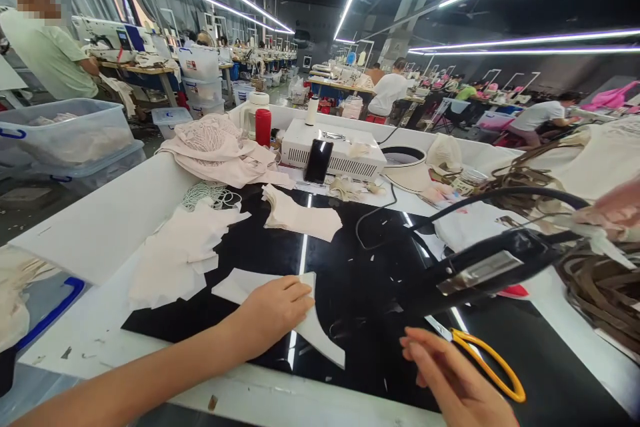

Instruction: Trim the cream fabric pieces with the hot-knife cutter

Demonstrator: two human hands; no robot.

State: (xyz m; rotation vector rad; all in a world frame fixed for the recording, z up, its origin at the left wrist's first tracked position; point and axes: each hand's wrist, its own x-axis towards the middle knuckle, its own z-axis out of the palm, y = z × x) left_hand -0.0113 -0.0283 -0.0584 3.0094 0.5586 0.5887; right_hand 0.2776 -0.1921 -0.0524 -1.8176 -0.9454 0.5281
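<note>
Head view: the left hand (273, 310), fingers together and flat, presses a pale cream cut fabric piece (310, 330) onto the glossy black surface (360, 280). The right hand (457, 380), fingers loosely spread and holding nothing, hovers just beside yellow-handled scissors (487, 363). A stack of similar cream fabric pieces (177, 253) lies to the left, well apart.

Right hand (457, 380): cut off at bottom edge; covers part of yellow-handled scissors (487, 360). Fabric piece (280, 307) at table's near edge: partly under left hand (275, 310). Pinkish blur (617, 210) at right edge: unidentifiable. Distant workers: too small to tell.
</note>
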